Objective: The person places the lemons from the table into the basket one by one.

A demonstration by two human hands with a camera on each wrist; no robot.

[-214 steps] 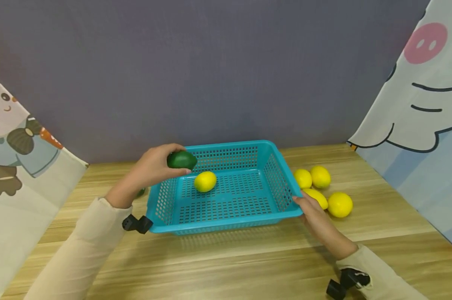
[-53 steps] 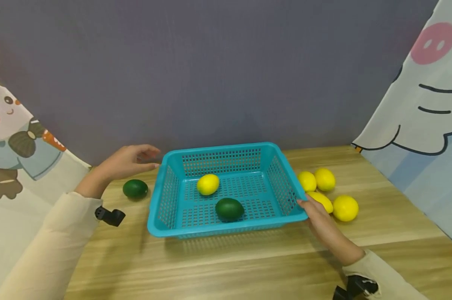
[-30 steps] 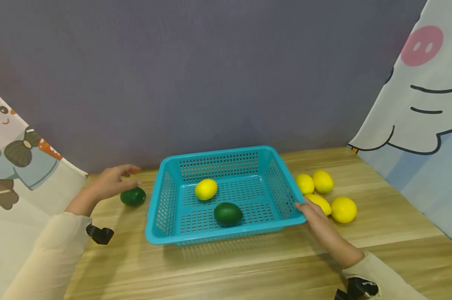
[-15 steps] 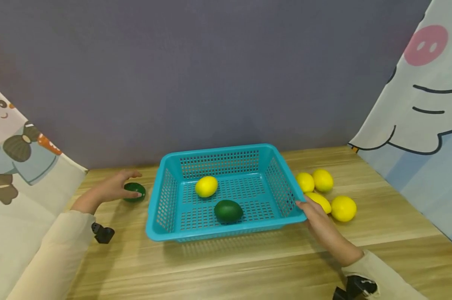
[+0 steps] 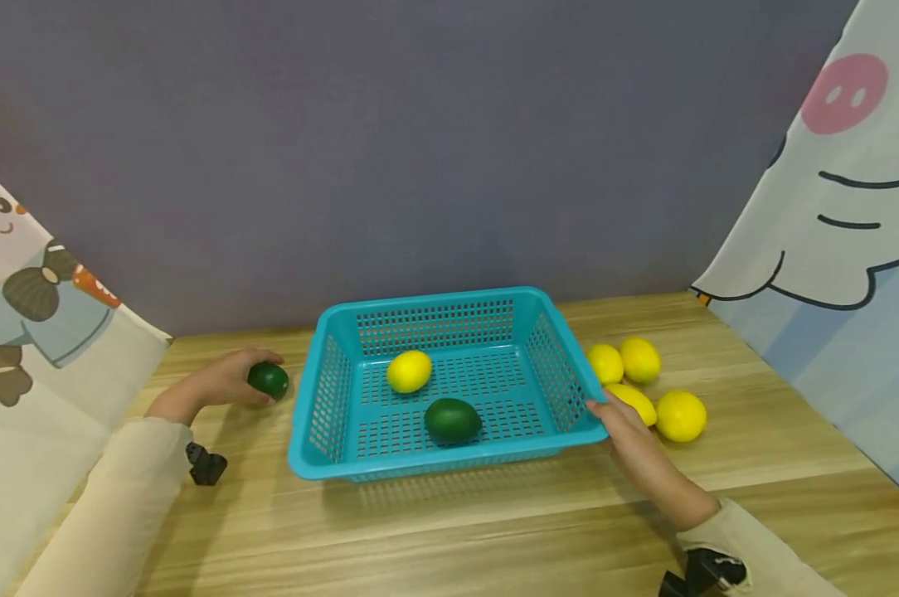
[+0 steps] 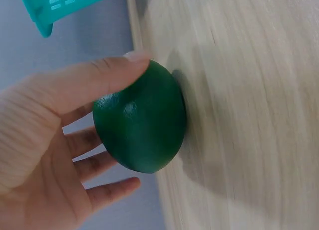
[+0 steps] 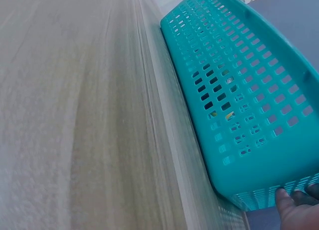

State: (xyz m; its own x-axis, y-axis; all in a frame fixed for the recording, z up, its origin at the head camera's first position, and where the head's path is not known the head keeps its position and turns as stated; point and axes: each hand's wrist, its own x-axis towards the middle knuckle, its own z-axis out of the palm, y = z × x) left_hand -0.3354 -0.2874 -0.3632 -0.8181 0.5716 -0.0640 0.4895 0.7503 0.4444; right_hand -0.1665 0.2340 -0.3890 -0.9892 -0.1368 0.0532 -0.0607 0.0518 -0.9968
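Working at my light wood-grain table [image 5: 494, 531], dull purple-grey wall [image 5: 420, 141] behind it, cartoon-print cloth panels left [image 5: 39, 332] and right [image 5: 838, 224]. Lighting even.

A light wooden counter [image 5: 494, 531] carried everything. A teal basket [image 5: 330, 448] sat near its middle. Four yellow lemons [image 5: 639, 360] lay clustered on the wood just right of the basket. A green avocado [image 5: 269, 379] rested on the counter to the basket's left, near the back edge.
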